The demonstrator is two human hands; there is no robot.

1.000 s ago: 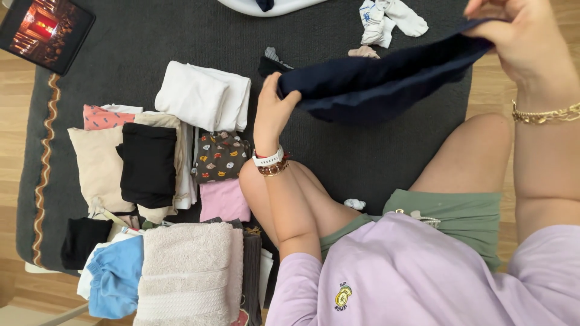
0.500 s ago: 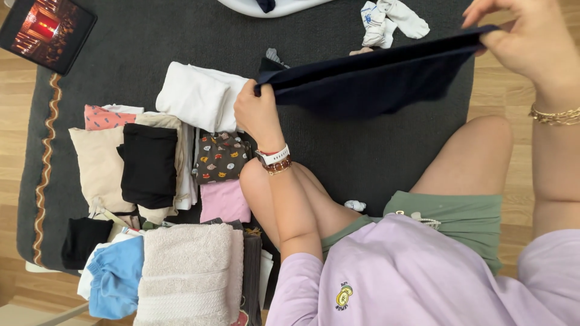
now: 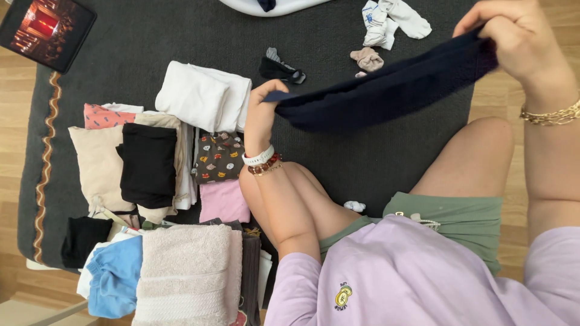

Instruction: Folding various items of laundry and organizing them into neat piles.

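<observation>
Navy garment [image 3: 386, 90] up in the air, stretched between both hands above the dark grey rug [image 3: 151, 36], sagging a bit mid-span. Left hand [image 3: 261, 111] has a closed grip on its lower-left end, fingers pinched round the fabric edge; white watch & red bead bracelet on that wrist. Right hand [image 3: 519, 39] up at top right, grip shut tight on the other end, cloth bunched in the fist, gold chain bracelet below.

Just beyond the garment on the rug: small dark sock [image 3: 279, 69], beige sock ball [image 3: 367, 58], white socks w/ blue print [image 3: 393, 21]. Left of the left hand: folded white shirt [image 3: 202, 96], patterned dark piece [image 3: 219, 157], pink piece [image 3: 225, 200] under it. Further left a black fold [image 3: 148, 164] on a beige one [image 3: 96, 166]. Nearest the camera, beige towel [image 3: 190, 274], light-blue item [image 3: 115, 281] beside it. Tablet [image 3: 47, 27] top-left corner, screen lit.
</observation>
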